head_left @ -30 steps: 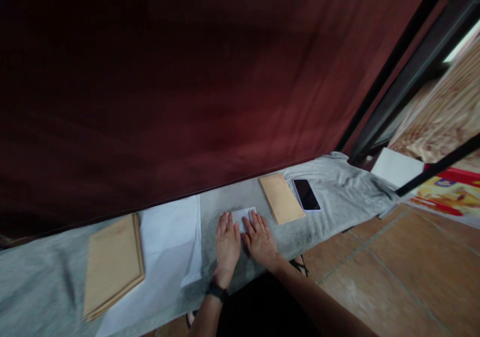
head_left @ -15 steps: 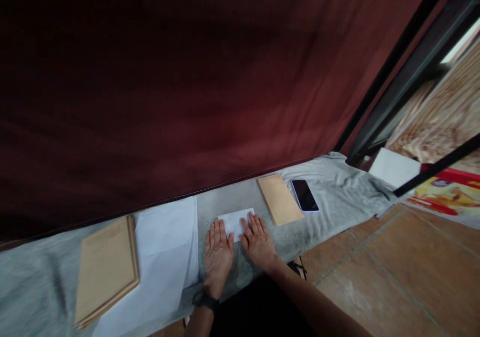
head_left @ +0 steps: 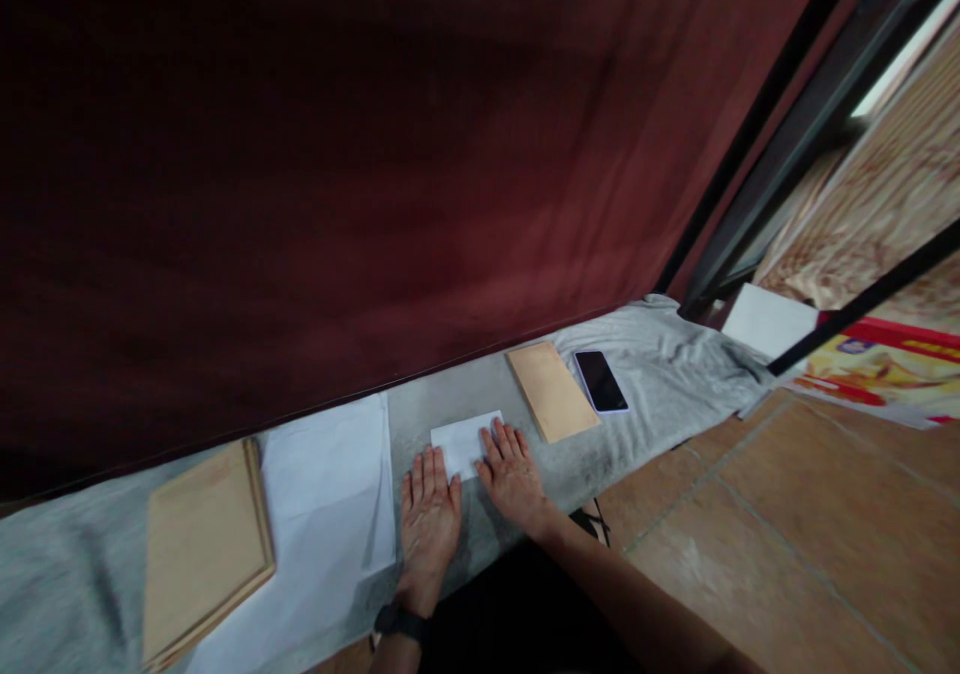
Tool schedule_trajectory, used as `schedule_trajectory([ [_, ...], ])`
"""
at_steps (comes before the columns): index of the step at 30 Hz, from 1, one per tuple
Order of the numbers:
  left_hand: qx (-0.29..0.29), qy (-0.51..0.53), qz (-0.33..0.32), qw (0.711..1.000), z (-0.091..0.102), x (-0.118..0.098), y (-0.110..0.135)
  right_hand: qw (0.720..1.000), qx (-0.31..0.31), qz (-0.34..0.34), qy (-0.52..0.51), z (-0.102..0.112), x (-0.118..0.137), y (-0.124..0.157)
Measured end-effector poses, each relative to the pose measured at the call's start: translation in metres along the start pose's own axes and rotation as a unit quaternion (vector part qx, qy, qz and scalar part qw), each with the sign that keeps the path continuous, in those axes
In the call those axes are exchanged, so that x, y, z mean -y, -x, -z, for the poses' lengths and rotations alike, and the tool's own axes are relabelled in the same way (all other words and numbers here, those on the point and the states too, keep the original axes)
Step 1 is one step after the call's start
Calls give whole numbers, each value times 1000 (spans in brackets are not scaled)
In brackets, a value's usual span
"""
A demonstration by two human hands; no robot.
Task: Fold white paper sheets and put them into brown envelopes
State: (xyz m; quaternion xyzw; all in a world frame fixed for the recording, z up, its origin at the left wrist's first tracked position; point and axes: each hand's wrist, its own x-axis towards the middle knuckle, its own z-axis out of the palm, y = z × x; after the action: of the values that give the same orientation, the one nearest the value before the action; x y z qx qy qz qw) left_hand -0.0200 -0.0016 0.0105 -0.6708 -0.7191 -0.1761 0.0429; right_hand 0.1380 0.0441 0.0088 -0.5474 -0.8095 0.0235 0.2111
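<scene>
A small folded-looking piece of white paper (head_left: 459,441) lies on the grey cloth (head_left: 420,404) in front of me. My left hand (head_left: 430,514) rests flat at its lower left edge, fingers stretched out and thumb near the paper. Over the paper's right edge lies my right hand (head_left: 513,474), palm down with fingers extended. Parts of the paper's near and side edges are hidden beneath the fingers. To the right is a single brown envelope (head_left: 553,391), flat on the cloth.
Large white sheets (head_left: 326,514) lie to the left, partly under a stack of brown envelopes (head_left: 206,549). A phone (head_left: 601,382) sits beyond the single envelope. A dark red panel (head_left: 420,204) rises behind the cloth. Tiled floor (head_left: 825,494) is at the right.
My left hand has slid slightly down toward me, uncovering more of the paper's left side. My right hand stays on the right edge. The whole view has shifted a little.
</scene>
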Motion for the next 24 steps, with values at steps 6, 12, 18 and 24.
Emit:
schedule_trajectory([
  [6, -9, -9, -10, 1000, 1, 1, 0, 999, 33, -5, -11, 9, -15, -18],
  [12, -9, -9, 0, 1000, 2, -1, -2, 993, 120, 23, -3, 27, -26, -73],
  [18, -15, -11, -10, 1000, 4, 0, -2, 990, 137, 31, 7, 32, -25, -94],
  [24, -28, 120, 39, 992, 11, 7, -2, 992, 114, 48, -6, 59, -22, -102],
])
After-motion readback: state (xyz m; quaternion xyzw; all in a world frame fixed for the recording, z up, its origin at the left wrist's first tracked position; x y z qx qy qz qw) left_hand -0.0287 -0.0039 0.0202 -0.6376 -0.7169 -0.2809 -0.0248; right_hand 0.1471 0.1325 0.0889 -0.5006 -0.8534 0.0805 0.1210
